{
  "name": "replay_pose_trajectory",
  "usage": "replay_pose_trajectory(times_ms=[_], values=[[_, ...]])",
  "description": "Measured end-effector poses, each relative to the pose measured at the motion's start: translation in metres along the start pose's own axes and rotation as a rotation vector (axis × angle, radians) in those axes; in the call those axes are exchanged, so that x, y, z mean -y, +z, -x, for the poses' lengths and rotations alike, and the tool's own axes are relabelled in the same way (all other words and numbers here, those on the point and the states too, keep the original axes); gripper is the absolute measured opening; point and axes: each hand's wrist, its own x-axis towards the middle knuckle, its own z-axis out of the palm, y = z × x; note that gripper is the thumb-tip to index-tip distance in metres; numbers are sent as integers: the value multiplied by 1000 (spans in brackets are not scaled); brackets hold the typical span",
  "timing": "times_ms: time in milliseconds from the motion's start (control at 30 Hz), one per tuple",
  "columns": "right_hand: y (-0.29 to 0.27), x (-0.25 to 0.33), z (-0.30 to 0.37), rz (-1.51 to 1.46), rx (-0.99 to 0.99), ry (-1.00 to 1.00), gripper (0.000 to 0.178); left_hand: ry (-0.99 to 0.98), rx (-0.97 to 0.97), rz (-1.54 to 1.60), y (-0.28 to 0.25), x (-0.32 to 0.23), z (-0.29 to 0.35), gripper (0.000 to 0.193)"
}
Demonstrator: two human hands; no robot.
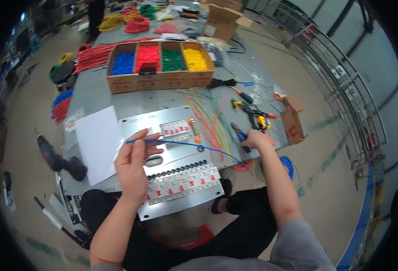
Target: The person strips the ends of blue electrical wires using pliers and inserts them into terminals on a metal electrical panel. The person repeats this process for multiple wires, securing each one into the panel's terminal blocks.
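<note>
Between the thumb and fingers of my left hand [135,165] is the end of a blue wire [190,144]. The wire runs right across a metal mounting plate [181,208] and hangs off the table edge. My right hand [254,139] is closed at the handles of a pair of pliers [239,133] lying on the table; its fingers are partly hidden. A long row of circuit breakers [181,186] with red switches lines the plate's near side. A shorter breaker row [175,128] sits farther back, and the plate overhangs my lap.
A cardboard box [160,81] holds blue, red, green and yellow small parts in compartments. White paper [97,144] lies left of the plate. Thin coloured tubes [208,122], a screwdriver [243,94] and a small open carton [293,126] are to the right. Wire coils [137,25] lie farther back.
</note>
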Motion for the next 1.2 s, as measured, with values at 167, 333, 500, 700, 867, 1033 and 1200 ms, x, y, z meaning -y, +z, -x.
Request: replay_pose_trajectory(times_ms=[167,333,500,700,867,1033,1200], values=[[-1,15,10,-205,-34,-15,59,-63,-24,63,-3,-7,-1,41],[3,8,0,-307,-85,60,52,-32,-18,197,-5,2,-4,39],[-10,-7,-5,-1292,-82,24,43,-21,-13,230,2,8,-8,33],[-77,106,154,-2326,687,-657,36,-34,-52,229,-6,9,-3,28],[-25,169,243,-1727,1165,-666,56,-56,104,270,-3,16,-4,26],[5,203,259,-1601,1540,-977,70,-87,268,286,-11,25,0,20],[4,196,250,-1582,1337,-1029,89,-80,363,342,-11,40,-3,19]])
